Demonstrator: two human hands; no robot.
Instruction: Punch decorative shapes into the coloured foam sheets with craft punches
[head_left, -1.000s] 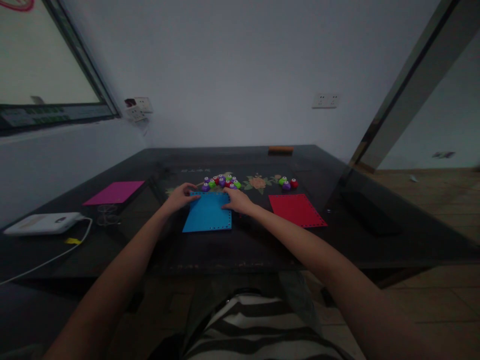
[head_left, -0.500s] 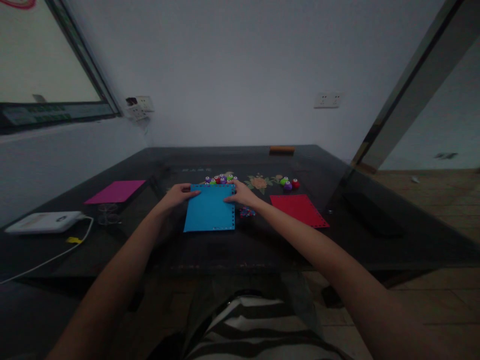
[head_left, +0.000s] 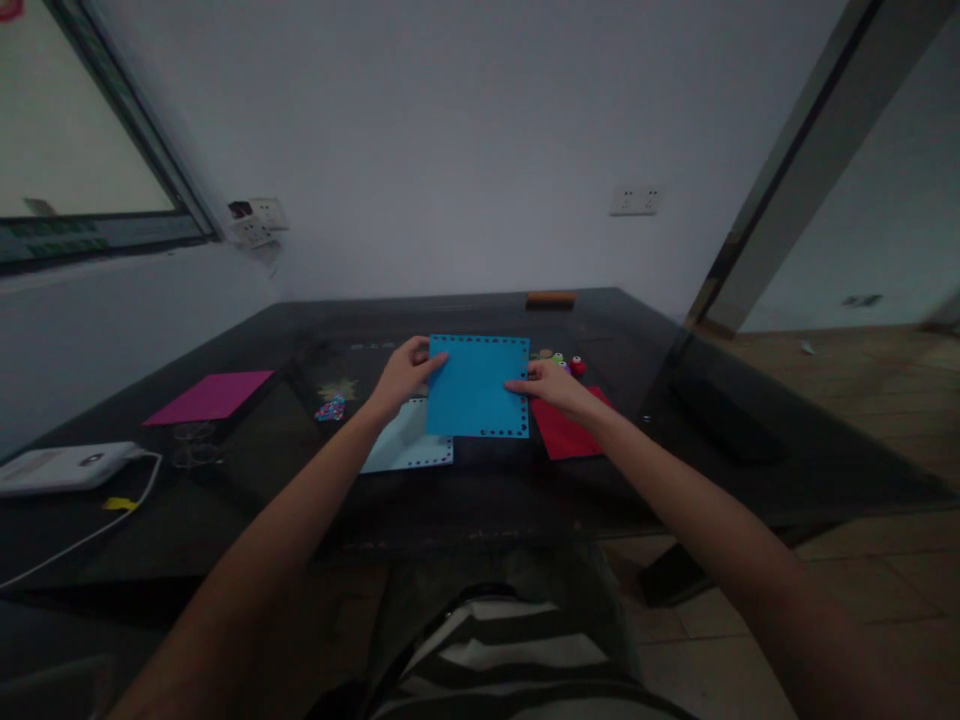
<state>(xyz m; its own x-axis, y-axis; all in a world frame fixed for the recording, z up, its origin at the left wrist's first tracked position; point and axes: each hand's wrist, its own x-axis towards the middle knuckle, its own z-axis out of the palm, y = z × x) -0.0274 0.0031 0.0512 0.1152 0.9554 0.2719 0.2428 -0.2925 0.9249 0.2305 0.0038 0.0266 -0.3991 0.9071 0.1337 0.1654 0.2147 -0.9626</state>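
A blue sheet (head_left: 478, 388) with small dark marks along its top, right and lower edges is held up over the table. My left hand (head_left: 403, 375) pinches its upper left edge, thumb in front. At its right edge my right hand (head_left: 556, 386) grips it the same way. Below and to the left, a pale blue sheet (head_left: 409, 440) with dotted edges lies partly hidden. A red sheet (head_left: 566, 434) lies partly under my right hand. Behind that hand are several small balls with eyes, one of them red (head_left: 577, 366). A small multicoloured cluster (head_left: 331, 408) rests left of the pale sheet.
On the dark table (head_left: 480, 510), a magenta sheet (head_left: 210, 397), a clear round item (head_left: 196, 445) and a white device (head_left: 71, 468) with a cable are at the left. A brown block (head_left: 550, 299) sits at the back; a dark flat object (head_left: 724, 420) lies right.
Both hands have lifted the blue sheet and moved it right, uncovering the pale blue sheet. It now hides part of the red sheet. The camera view has shifted slightly.
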